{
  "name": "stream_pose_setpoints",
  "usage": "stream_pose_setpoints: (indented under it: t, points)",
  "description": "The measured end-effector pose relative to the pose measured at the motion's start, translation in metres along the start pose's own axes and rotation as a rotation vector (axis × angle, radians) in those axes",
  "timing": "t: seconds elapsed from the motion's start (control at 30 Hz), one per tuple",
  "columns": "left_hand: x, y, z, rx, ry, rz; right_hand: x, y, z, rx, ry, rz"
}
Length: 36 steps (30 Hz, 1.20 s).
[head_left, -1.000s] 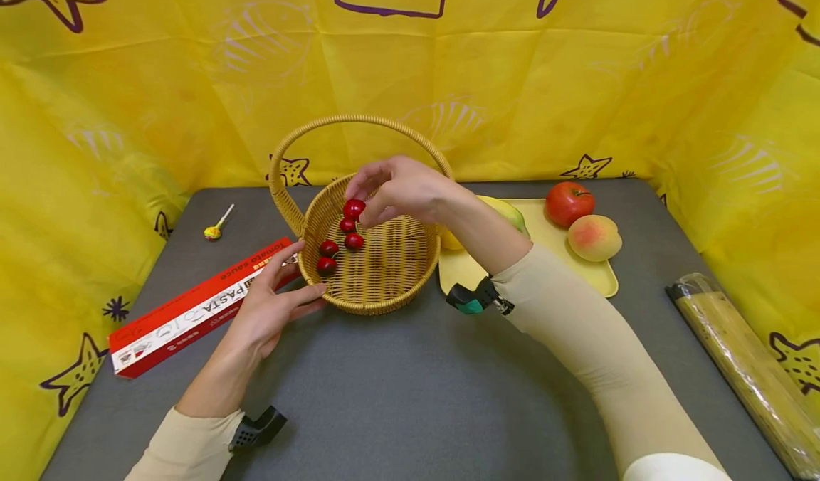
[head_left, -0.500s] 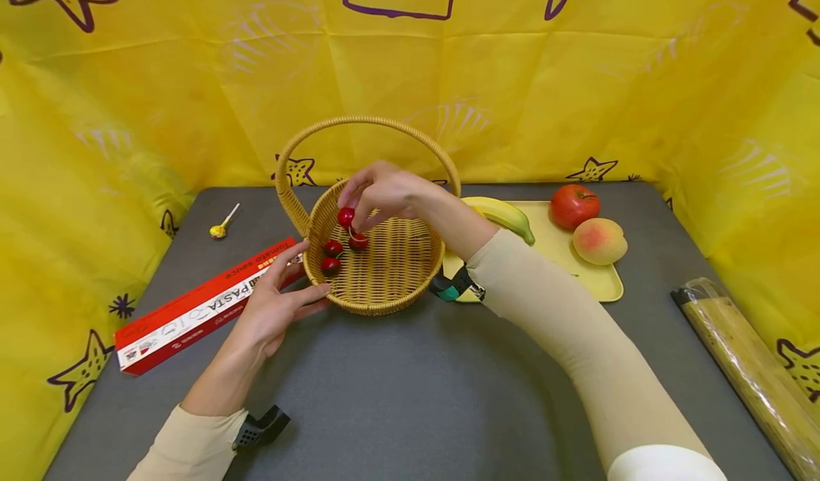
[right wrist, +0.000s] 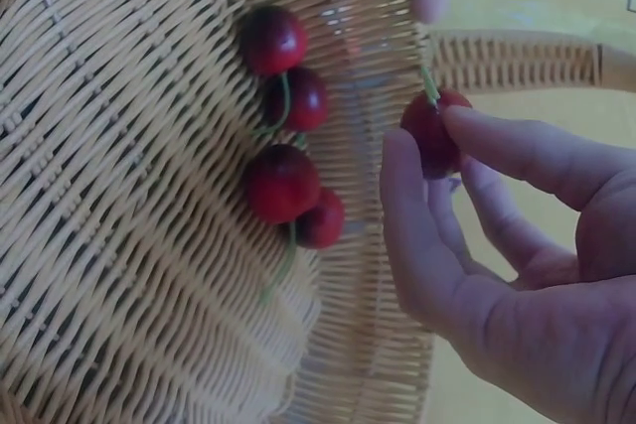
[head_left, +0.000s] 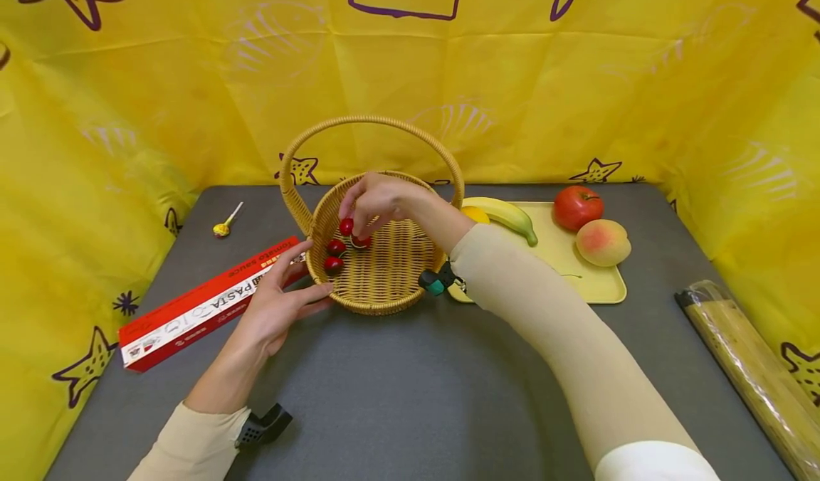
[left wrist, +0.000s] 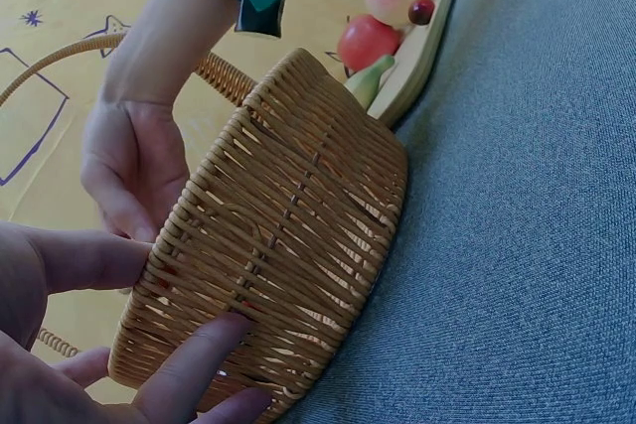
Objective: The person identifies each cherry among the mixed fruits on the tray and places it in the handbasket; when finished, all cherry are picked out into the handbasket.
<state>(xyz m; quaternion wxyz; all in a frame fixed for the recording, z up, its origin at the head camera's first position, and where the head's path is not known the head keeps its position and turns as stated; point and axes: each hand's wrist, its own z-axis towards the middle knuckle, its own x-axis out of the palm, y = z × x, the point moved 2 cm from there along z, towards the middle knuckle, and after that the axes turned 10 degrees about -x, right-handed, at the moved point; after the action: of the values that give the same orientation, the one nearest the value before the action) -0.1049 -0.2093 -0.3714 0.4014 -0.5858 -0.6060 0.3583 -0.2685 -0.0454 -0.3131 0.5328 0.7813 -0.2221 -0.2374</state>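
In the head view, a wicker basket (head_left: 376, 307) with a tall hoop handle stands mid-table. My left hand (head_left: 280, 310) holds its left side; fingers (left wrist: 189, 369) spread against the weave in the left wrist view. My right hand (head_left: 383, 198) reaches down inside the basket. In the right wrist view it pinches a dark red cherry (right wrist: 429, 146) with a green stem between thumb and fingertips, near the basket wall. Several other cherries (right wrist: 283, 184) lie on the basket floor beside it, stems showing.
A red pasta box (head_left: 211, 303) lies left of the basket, a lollipop (head_left: 222, 229) behind it. Rightward, a yellow tray (head_left: 551, 242) bears a banana (head_left: 506, 214), tomato (head_left: 578, 208), peach (head_left: 603, 242) and a cherry (left wrist: 421, 11). A plastic-wrapped bundle (head_left: 743, 367) lies far right.
My right hand has lowered further into the basket with the cherry, its forearm shifting left and uncovering more of the banana and tray. My left hand stays on the basket.
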Motion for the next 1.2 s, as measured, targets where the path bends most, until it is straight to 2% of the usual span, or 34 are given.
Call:
stream_pose_setpoints:
  t: [0.17, 0.33, 0.8, 1.2]
  points:
    - [0.000, 0.000, 0.000, 0.000, -0.001, 0.000, 0.004, -0.004, 0.006, 0.037, 0.064, -0.054]
    - [0.001, 0.000, -0.001, -0.002, -0.007, 0.001, 0.008, -0.009, 0.012, 0.059, 0.093, -0.122]
    - [0.001, -0.001, 0.000, 0.009, -0.004, 0.000, 0.015, -0.013, 0.018, 0.105, 0.111, -0.273]
    - [0.001, -0.001, 0.000, 0.016, -0.004, 0.003, 0.020, -0.012, 0.019, 0.111, 0.092, -0.331]
